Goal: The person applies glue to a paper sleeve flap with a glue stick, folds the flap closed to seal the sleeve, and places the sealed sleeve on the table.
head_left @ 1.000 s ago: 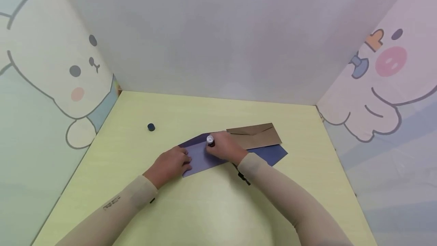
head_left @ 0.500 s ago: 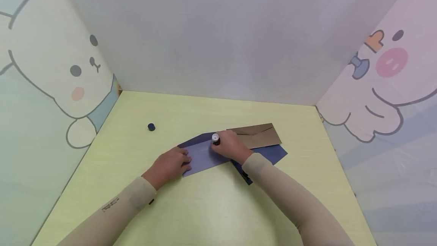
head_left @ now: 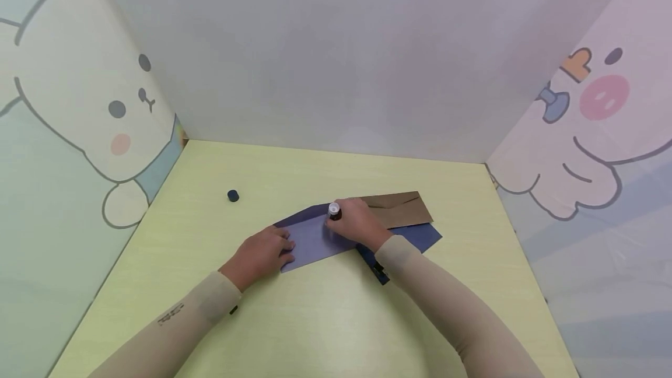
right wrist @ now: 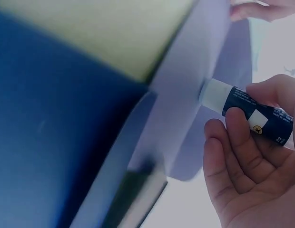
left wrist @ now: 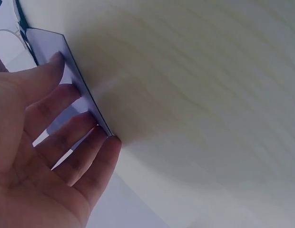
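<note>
A purple envelope (head_left: 310,241) lies on the table with its darker flap along the far side. My left hand (head_left: 261,254) rests on its left end, fingers spread; in the left wrist view the fingertips of that hand (left wrist: 57,137) touch the envelope's edge (left wrist: 50,42). My right hand (head_left: 359,223) grips a dark glue stick (head_left: 333,212) upright over the envelope. Seen in the right wrist view, the right hand (right wrist: 257,156) pinches the glue stick (right wrist: 254,114), its white end against the purple paper (right wrist: 185,95).
A brown envelope (head_left: 404,210) lies at the right, over a dark blue one (head_left: 420,238). A dark strap-like piece (head_left: 379,272) shows below the right wrist. A small dark cap (head_left: 233,195) sits at the back left. Walls stand behind and at both sides.
My right hand has moved a little to the right along the purple envelope with the glue stick. The left hand has stayed in place.
</note>
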The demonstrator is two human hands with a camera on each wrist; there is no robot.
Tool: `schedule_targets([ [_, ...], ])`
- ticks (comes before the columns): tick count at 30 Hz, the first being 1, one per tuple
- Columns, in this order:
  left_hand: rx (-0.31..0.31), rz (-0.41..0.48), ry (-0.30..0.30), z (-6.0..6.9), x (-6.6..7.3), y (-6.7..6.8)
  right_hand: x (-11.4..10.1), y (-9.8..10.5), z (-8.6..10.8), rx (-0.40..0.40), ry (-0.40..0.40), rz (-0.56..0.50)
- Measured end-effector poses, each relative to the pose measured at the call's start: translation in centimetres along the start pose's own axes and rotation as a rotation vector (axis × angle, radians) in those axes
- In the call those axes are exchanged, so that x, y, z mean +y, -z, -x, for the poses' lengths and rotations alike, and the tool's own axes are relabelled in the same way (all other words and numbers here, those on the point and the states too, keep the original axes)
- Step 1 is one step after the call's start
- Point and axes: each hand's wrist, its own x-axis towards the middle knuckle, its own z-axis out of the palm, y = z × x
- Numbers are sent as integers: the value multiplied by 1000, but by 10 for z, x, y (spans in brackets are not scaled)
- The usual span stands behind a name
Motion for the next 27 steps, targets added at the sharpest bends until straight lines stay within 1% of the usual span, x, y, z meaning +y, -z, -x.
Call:
schedule_targets([
  [3, -3, 5, 9, 0, 1, 2, -12, 2, -2, 6, 8, -33],
  [5, -3, 11, 14, 0, 1, 2, -21, 1, -4, -12, 28, -46],
  [10, 12, 15, -3, 0, 1, 0, -37, -14, -10, -83, 97, 20],
  [13, 21, 20, -10, -1, 1, -1, -43, -24, -12, -105, 137, 81],
  [17, 25, 21, -13, -1, 2, -1, -47, -32, -12, -107, 148, 134],
  [19, 19, 31, -3, -1, 3, -1, -48, -33, -11, -102, 146, 145],
  [23, 7, 40, 16, -2, 3, -1, -45, -33, -10, -98, 161, 148],
  [27, 7, 33, 19, -1, 3, -2, -37, -31, -7, -92, 173, 132],
])
